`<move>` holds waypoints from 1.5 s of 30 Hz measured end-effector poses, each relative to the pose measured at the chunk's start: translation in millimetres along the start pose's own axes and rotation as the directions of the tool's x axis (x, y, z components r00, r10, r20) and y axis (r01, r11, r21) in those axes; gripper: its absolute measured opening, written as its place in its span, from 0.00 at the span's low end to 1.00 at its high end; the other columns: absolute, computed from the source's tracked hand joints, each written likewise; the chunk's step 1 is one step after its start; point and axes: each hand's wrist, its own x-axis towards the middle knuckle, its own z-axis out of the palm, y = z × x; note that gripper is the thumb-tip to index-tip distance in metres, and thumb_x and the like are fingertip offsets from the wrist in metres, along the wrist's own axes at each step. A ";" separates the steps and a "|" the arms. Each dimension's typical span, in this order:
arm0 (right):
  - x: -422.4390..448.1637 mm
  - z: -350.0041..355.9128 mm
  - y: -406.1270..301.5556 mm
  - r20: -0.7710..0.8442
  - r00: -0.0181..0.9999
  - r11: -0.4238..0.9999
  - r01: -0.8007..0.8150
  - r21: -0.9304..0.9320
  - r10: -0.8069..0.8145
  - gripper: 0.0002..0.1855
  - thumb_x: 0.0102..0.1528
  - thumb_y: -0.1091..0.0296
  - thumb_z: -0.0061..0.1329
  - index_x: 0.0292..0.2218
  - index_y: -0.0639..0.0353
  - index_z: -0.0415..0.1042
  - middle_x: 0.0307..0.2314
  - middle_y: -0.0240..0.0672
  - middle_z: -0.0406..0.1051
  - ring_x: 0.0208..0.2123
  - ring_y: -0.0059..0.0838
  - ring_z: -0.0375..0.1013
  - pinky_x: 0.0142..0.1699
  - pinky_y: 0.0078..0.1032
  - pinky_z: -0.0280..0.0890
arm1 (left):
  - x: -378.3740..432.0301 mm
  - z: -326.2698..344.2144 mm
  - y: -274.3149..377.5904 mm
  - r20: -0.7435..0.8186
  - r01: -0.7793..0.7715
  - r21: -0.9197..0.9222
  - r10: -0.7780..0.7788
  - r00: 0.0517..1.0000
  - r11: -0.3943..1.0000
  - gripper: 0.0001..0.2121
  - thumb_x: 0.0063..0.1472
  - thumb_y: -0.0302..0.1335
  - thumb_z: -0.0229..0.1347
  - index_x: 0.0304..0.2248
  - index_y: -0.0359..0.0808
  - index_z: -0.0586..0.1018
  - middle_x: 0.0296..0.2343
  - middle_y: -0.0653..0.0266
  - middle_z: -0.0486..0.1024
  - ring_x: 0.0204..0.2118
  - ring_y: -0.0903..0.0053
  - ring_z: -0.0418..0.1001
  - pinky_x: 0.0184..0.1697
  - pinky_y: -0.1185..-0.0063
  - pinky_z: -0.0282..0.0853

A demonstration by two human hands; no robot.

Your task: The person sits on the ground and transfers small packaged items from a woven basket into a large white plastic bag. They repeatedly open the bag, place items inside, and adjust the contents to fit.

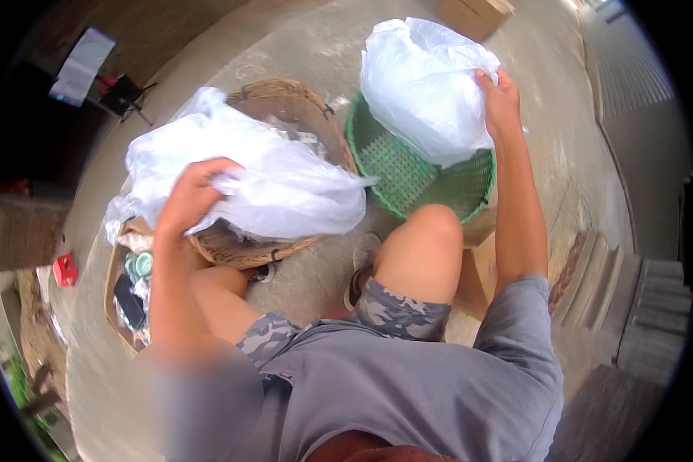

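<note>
My left hand (199, 193) grips the near edge of a large translucent white plastic bag (289, 190), which lies across a round woven bamboo basket (254, 254) and hides part of its contents. Held up by its right side, a second thin white plastic bag (421, 92) hangs from my right hand (499, 101). That bag covers the far part of a green woven plastic basket (404, 167), whose visible bottom is bare. Crumpled scraps (309, 141) show inside the bamboo basket.
A cardboard box (133, 341) with a dark phone-like object (130, 301) and green round items stands at the left. More cardboard boxes are beside my right knee (476, 277) and at the top (473, 17). A red stool (65, 270) is at far left.
</note>
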 end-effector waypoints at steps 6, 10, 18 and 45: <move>-127.1 137.6 -45.3 0.496 0.819 0.825 0.476 -0.306 -0.289 0.15 0.59 0.70 0.53 0.47 0.63 0.75 0.34 0.40 0.78 0.31 0.28 0.74 0.40 0.29 0.70 | -49.7 -31.8 0.5 0.224 -0.096 0.046 0.083 0.971 0.994 0.12 0.48 0.13 0.54 0.34 0.31 0.81 0.31 0.64 0.80 0.36 0.78 0.75 0.42 0.80 0.69; -219.4 209.7 19.2 0.889 0.457 0.818 0.519 -0.247 -0.021 0.27 0.56 0.67 0.54 0.56 0.63 0.67 0.51 0.51 0.70 0.53 0.48 0.69 0.59 0.35 0.63 | -80.4 -52.1 19.5 0.421 -0.148 -0.172 0.208 0.883 0.974 0.10 0.48 0.14 0.54 0.31 0.28 0.81 0.29 0.61 0.80 0.34 0.75 0.76 0.41 0.80 0.69; -146.7 164.8 -87.0 0.884 0.359 0.953 -0.050 -0.300 0.298 0.22 0.63 0.55 0.46 0.50 0.63 0.72 0.39 0.42 0.77 0.39 0.28 0.76 0.42 0.27 0.70 | -86.6 -56.3 42.2 0.253 -0.176 0.144 0.135 0.958 0.974 0.12 0.45 0.13 0.50 0.32 0.30 0.78 0.27 0.61 0.77 0.33 0.74 0.75 0.39 0.79 0.68; -36.9 148.0 17.4 -0.216 0.839 0.830 0.392 -0.398 -0.500 0.19 0.61 0.61 0.49 0.49 0.61 0.68 0.41 0.48 0.73 0.41 0.44 0.74 0.47 0.37 0.68 | -49.8 -86.9 -28.5 -0.498 -0.256 -0.483 -0.023 0.867 0.838 0.09 0.57 0.25 0.55 0.38 0.32 0.78 0.31 0.63 0.78 0.32 0.77 0.76 0.39 0.78 0.72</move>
